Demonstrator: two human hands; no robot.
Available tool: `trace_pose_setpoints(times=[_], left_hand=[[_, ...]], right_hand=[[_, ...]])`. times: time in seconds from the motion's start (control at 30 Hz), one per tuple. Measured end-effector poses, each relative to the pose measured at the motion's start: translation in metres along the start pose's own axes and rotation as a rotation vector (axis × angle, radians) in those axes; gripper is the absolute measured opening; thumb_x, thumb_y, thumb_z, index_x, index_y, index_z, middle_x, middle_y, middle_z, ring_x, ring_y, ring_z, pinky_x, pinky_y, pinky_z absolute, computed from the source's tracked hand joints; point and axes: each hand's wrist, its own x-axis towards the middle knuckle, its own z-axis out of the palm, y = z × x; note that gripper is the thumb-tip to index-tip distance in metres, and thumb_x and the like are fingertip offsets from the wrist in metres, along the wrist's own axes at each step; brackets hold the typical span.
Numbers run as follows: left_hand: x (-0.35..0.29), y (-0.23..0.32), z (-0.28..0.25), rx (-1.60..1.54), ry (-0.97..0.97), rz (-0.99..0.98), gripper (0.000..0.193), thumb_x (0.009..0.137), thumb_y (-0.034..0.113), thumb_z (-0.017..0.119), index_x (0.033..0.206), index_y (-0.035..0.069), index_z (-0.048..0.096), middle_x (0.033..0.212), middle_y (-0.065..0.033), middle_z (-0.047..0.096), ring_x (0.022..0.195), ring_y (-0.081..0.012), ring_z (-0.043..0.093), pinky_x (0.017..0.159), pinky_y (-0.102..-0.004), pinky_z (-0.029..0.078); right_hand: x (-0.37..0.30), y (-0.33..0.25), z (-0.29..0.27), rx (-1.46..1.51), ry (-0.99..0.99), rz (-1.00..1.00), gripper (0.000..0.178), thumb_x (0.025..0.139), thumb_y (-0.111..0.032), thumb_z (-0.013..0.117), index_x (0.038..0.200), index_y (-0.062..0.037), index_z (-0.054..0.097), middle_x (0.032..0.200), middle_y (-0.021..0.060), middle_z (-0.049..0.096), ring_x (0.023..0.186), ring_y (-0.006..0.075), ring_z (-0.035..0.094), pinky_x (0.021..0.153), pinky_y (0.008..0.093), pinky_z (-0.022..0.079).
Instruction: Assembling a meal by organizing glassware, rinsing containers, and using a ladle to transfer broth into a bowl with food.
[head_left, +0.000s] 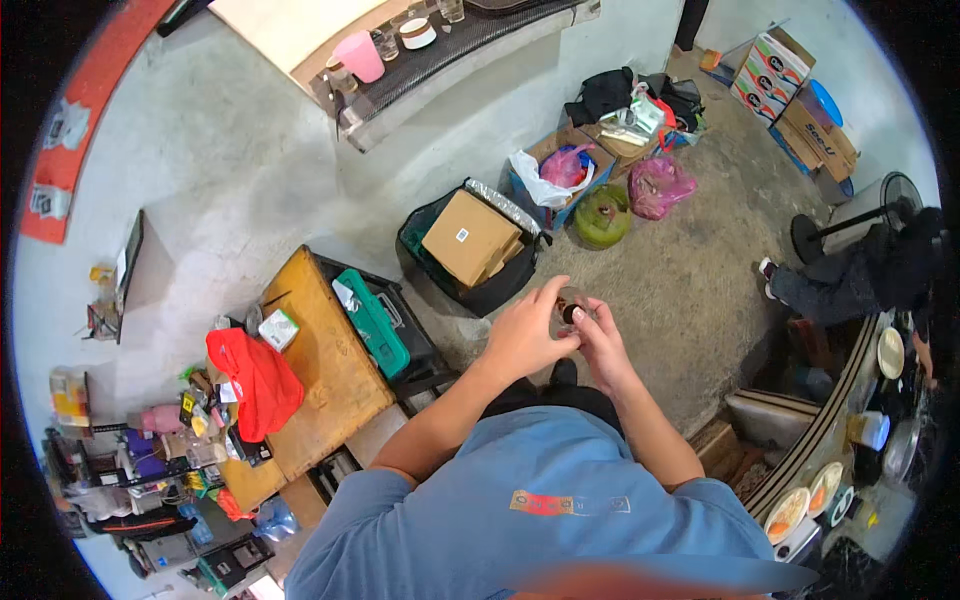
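Observation:
Both hands meet in front of my body around a small, clear, round container [571, 297] with something dark in it. My left hand [530, 328] curls round its left side, thumb toward the middle. My right hand [602, 340] grips the right side with its fingertips. The fingers cover much of the container, so I cannot tell whether it is a glass or a jar. Past my hands, a black insulated bag [412, 238] stands on the floor with a brown cardboard box [465, 238] in it.
At left stands a wooden table [335, 385] with a red bag [250, 380]; a green case [372, 325] is beside it. A green gas cylinder [602, 218] and pink plastic bag [660, 187] sit ahead. At right are a person [850, 270], a fan [806, 238] and plates [788, 515] on a counter.

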Motion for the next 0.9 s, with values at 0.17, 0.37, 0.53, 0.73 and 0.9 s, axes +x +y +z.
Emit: trace_pose_setpoints(times=[0.17, 0.37, 0.53, 0.73, 0.9], left_hand=[[0.074, -0.013, -0.006, 0.044, 0.057, -0.018, 0.067, 0.070, 0.030, 0.074, 0.128, 0.009, 0.048, 0.108, -0.0190, 0.062, 0.098, -0.0378, 0.062, 0.082, -0.0442, 0.051], [0.170, -0.040, -0.041, 0.050, 0.051, 0.033, 0.058, 0.066, 0.033, 0.077, 0.114, 0.010, 0.055, 0.098, -0.0160, 0.064, 0.092, -0.0363, 0.063, 0.077, -0.0432, 0.051], [0.260, -0.037, -0.107, 0.032, 0.134, 0.010, 0.052, 0.066, 0.038, 0.077, 0.106, 0.009, 0.060, 0.096, -0.0149, 0.065, 0.089, -0.0317, 0.065, 0.077, -0.0398, 0.052], [0.421, -0.048, -0.208, 0.332, 0.341, 0.070, 0.055, 0.064, 0.044, 0.076, 0.103, 0.009, 0.062, 0.089, -0.0131, 0.069, 0.082, -0.0284, 0.068, 0.074, -0.0379, 0.053], [0.576, -0.049, -0.266, 0.570, 0.450, -0.002, 0.063, 0.062, 0.054, 0.073, 0.104, 0.008, 0.062, 0.090, -0.0121, 0.071, 0.086, -0.0288, 0.068, 0.078, -0.0402, 0.052]], right_hand=[[0.064, -0.031, 0.005, 0.050, 0.004, -0.001, 0.046, 0.093, -0.027, 0.063, 0.127, -0.0089, 0.039, 0.111, 0.0085, 0.060, 0.095, 0.0142, 0.060, 0.084, 0.0305, 0.047], [0.149, -0.076, 0.016, -0.059, -0.012, 0.000, 0.045, 0.095, -0.030, 0.060, 0.130, -0.0116, 0.039, 0.115, 0.0054, 0.060, 0.100, 0.0144, 0.059, 0.083, 0.0308, 0.045], [0.208, -0.128, 0.025, 0.043, -0.116, -0.015, 0.058, 0.097, -0.047, 0.050, 0.142, -0.0158, 0.031, 0.130, 0.0051, 0.054, 0.105, 0.0178, 0.057, 0.085, 0.0349, 0.042], [0.272, -0.161, -0.003, -0.097, 0.059, 0.077, 0.044, 0.097, -0.040, 0.051, 0.131, -0.0117, 0.048, 0.120, 0.0070, 0.062, 0.095, 0.0155, 0.058, 0.081, 0.0290, 0.042], [0.320, -0.190, -0.042, -0.034, 0.081, 0.181, 0.035, 0.096, -0.034, 0.056, 0.124, -0.0120, 0.053, 0.112, 0.0041, 0.064, 0.090, 0.0109, 0.060, 0.075, 0.0256, 0.044]])
